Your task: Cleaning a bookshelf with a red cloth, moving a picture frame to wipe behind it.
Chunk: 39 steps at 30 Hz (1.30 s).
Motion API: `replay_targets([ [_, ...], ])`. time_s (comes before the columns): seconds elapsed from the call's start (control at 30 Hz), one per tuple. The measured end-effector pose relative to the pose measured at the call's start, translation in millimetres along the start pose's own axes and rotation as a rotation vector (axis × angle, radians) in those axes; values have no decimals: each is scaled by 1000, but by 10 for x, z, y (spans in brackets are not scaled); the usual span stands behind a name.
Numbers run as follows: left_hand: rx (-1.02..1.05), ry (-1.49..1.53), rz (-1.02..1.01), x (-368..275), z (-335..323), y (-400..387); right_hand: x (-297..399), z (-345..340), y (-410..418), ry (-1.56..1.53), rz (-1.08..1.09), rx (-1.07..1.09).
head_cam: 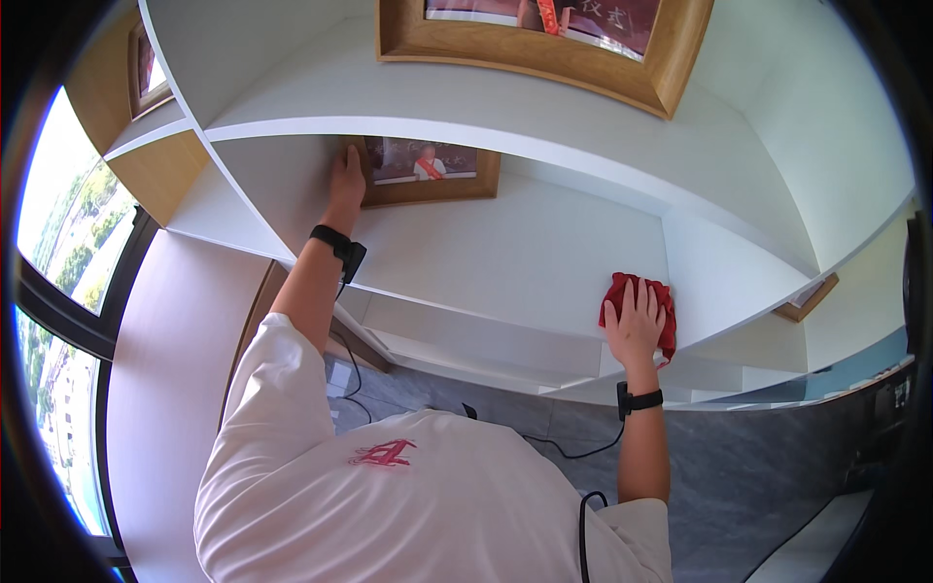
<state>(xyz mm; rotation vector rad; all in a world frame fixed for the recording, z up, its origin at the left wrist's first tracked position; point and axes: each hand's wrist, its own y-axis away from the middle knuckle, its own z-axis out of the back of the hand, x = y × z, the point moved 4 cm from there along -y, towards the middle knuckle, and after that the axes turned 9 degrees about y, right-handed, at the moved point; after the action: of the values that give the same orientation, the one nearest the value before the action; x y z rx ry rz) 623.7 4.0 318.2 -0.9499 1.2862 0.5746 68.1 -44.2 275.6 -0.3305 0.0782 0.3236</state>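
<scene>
In a white shelf compartment [510,244], a wood-framed photograph [437,195] stands towards the back left. My left hand [348,178] is at its left edge, with the fingers partly hidden by the frame. A red cloth [666,321] lies at the compartment's right end, near the front edge of the shelf board. Spread over the cloth, my right hand [635,321] presses it against the board, close to the right side wall.
Above, a larger wood-framed picture [525,47] stands on the upper shelf board [510,102]. Lower shelves [481,342] run beneath. At left are a window [73,240] and a pale panel [182,306]. Black cables [576,453] hang from my wristbands above the grey tiled floor [729,474].
</scene>
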Motion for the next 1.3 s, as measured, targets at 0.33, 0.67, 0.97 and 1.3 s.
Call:
replay_targets([
  [0.33, 71, -35, -90, 64, -3, -29, -7, -28, -15, -4, -8, -10],
  [0.67, -34, -9, -71, 95, -48, -15, -7, -35, -7, -13, -21, 0],
  [0.97, 49, 64, -69, 32, -150, -102, -18, -28, 8, -27, -26, -8],
  [1.3, 30, 38, -13, 257, -50, -246, 2, 6, 6, -35, -12, -37],
])
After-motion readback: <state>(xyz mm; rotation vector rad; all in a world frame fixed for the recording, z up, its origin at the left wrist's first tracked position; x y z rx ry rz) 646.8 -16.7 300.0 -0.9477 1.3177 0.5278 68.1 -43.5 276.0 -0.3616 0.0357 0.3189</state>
